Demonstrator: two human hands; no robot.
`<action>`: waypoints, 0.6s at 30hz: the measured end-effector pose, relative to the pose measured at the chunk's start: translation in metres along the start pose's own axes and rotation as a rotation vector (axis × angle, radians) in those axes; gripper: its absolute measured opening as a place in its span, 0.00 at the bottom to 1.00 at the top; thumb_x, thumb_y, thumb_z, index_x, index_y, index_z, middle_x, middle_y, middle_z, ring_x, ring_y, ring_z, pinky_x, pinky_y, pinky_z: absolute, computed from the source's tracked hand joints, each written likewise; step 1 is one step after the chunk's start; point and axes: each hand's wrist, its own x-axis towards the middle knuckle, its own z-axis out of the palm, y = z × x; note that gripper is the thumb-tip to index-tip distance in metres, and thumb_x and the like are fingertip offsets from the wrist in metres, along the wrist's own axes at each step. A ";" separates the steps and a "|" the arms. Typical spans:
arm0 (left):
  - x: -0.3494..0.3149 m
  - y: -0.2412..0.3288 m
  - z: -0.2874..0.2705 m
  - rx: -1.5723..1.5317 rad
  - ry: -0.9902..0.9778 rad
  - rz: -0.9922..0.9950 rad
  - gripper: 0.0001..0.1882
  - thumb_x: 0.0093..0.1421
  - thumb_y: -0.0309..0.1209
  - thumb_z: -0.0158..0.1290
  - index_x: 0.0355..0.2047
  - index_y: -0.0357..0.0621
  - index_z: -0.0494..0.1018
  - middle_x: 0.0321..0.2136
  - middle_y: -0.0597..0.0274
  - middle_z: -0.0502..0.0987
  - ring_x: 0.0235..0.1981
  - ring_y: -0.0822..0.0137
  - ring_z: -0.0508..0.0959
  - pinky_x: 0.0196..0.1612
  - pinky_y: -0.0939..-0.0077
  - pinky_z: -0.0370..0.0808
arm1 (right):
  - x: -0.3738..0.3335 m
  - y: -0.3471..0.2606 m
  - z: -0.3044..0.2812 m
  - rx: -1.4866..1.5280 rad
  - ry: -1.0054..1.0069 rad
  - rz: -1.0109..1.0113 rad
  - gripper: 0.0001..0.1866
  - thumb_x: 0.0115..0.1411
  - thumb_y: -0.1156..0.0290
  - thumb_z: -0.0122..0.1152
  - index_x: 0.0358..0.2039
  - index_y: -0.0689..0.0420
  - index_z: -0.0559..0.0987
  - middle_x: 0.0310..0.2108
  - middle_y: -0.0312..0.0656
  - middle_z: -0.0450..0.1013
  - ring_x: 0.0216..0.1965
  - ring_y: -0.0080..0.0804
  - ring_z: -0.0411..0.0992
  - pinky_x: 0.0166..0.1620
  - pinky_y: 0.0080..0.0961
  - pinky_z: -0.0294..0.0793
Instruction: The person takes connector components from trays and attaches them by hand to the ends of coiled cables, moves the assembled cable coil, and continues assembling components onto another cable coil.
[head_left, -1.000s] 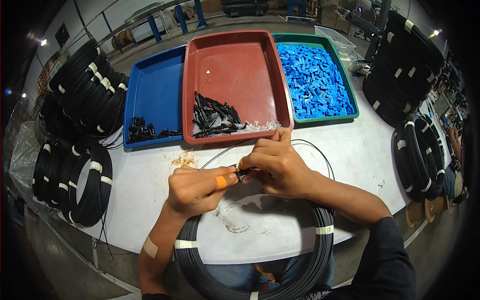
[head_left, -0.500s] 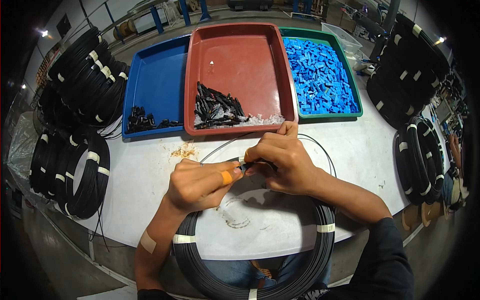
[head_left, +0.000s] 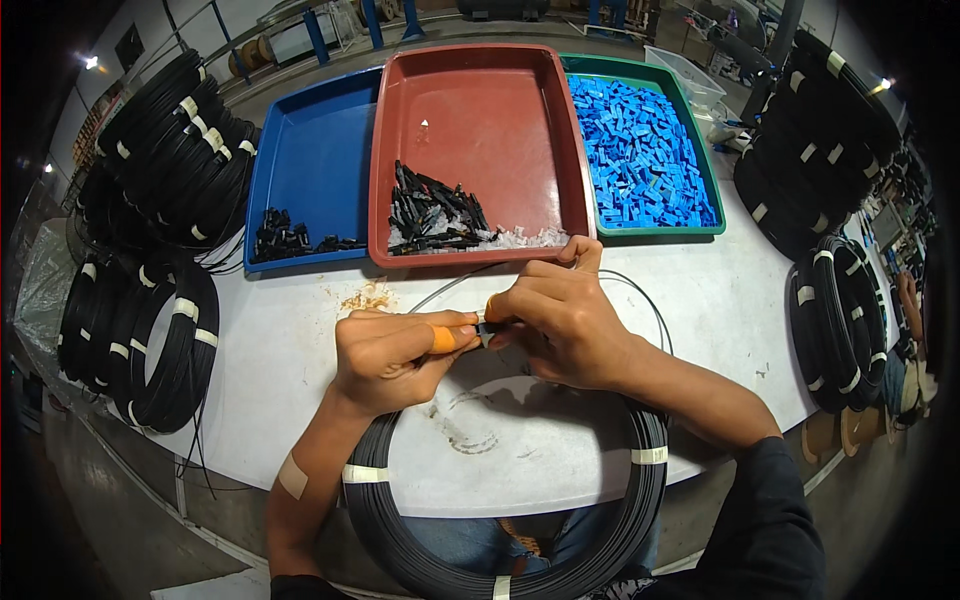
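A coil of black cable (head_left: 648, 490), bound with white tape bands, lies before me, partly on the table and partly over my lap. Above its far side my two hands meet. My left hand (head_left: 392, 358), orange tape round its thumb, pinches a small dark piece (head_left: 486, 334) with a greyish part. From the other side my right hand (head_left: 562, 322) closes its thumb and forefinger on the same piece, little finger raised. Fingertips cover most of it, so its kind cannot be told. A loose cable loop (head_left: 655, 312) arcs behind the hands.
Beyond the hands stand a blue tray (head_left: 320, 130) with black parts, a red tray (head_left: 480, 110) with black and clear pieces, and a green tray (head_left: 708, 150) full of blue clips (head_left: 645, 150). Cable coils are stacked left (head_left: 180, 150) and right (head_left: 815, 150).
My left hand has drawn slightly left, its thumb straighter. A pale band that showed between the fingers is now hidden. My right hand has barely moved.
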 end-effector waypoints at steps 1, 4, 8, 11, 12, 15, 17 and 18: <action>0.000 -0.001 0.002 -0.054 0.004 -0.037 0.04 0.48 0.21 0.66 0.25 0.40 0.82 0.33 0.54 0.85 0.27 0.67 0.86 0.21 0.83 0.76 | -0.001 0.001 0.000 -0.032 -0.017 -0.009 0.11 0.49 0.76 0.70 0.34 0.49 0.84 0.28 0.31 0.77 0.33 0.29 0.74 0.46 0.41 0.50; 0.010 0.004 -0.005 0.215 -0.114 0.246 0.04 0.48 0.20 0.66 0.25 0.39 0.82 0.33 0.54 0.85 0.28 0.67 0.86 0.21 0.83 0.77 | -0.003 0.004 0.000 0.062 -0.057 0.046 0.11 0.50 0.75 0.71 0.35 0.49 0.82 0.28 0.30 0.77 0.32 0.29 0.73 0.46 0.42 0.50; 0.010 -0.001 -0.002 0.210 -0.051 0.342 0.04 0.49 0.20 0.66 0.24 0.39 0.81 0.33 0.54 0.85 0.30 0.66 0.87 0.20 0.82 0.76 | 0.001 0.003 -0.001 0.127 -0.129 0.083 0.11 0.50 0.75 0.70 0.35 0.49 0.82 0.28 0.30 0.77 0.33 0.29 0.73 0.47 0.43 0.50; 0.006 0.001 -0.003 0.118 0.005 0.133 0.05 0.48 0.20 0.66 0.23 0.39 0.80 0.34 0.53 0.85 0.29 0.66 0.87 0.20 0.82 0.75 | 0.002 -0.001 -0.002 0.112 -0.023 0.071 0.08 0.51 0.75 0.69 0.33 0.50 0.84 0.27 0.31 0.77 0.33 0.30 0.74 0.48 0.43 0.50; 0.005 0.002 -0.001 0.052 -0.010 0.071 0.05 0.48 0.19 0.67 0.24 0.39 0.80 0.35 0.53 0.85 0.29 0.65 0.87 0.19 0.81 0.75 | 0.001 -0.002 -0.003 0.060 -0.019 0.050 0.07 0.52 0.74 0.69 0.33 0.50 0.84 0.27 0.31 0.78 0.33 0.29 0.74 0.48 0.43 0.50; 0.011 0.005 -0.005 0.200 -0.113 0.281 0.05 0.48 0.19 0.66 0.24 0.37 0.81 0.34 0.52 0.85 0.30 0.64 0.87 0.20 0.80 0.77 | -0.001 0.002 -0.001 0.059 -0.052 0.046 0.09 0.51 0.75 0.70 0.34 0.50 0.84 0.26 0.29 0.76 0.32 0.27 0.72 0.49 0.41 0.50; 0.016 0.008 -0.005 0.181 -0.106 0.350 0.04 0.49 0.18 0.66 0.25 0.36 0.81 0.32 0.50 0.84 0.32 0.61 0.87 0.22 0.78 0.80 | -0.001 0.005 0.000 0.107 -0.089 0.059 0.11 0.49 0.76 0.71 0.34 0.49 0.83 0.26 0.27 0.75 0.31 0.25 0.71 0.49 0.39 0.49; 0.016 0.008 -0.006 0.179 -0.093 0.368 0.04 0.49 0.17 0.65 0.24 0.35 0.80 0.32 0.49 0.84 0.33 0.60 0.87 0.23 0.78 0.81 | 0.000 0.006 0.000 0.172 -0.095 0.064 0.11 0.49 0.76 0.72 0.34 0.49 0.83 0.25 0.26 0.74 0.31 0.25 0.71 0.49 0.39 0.50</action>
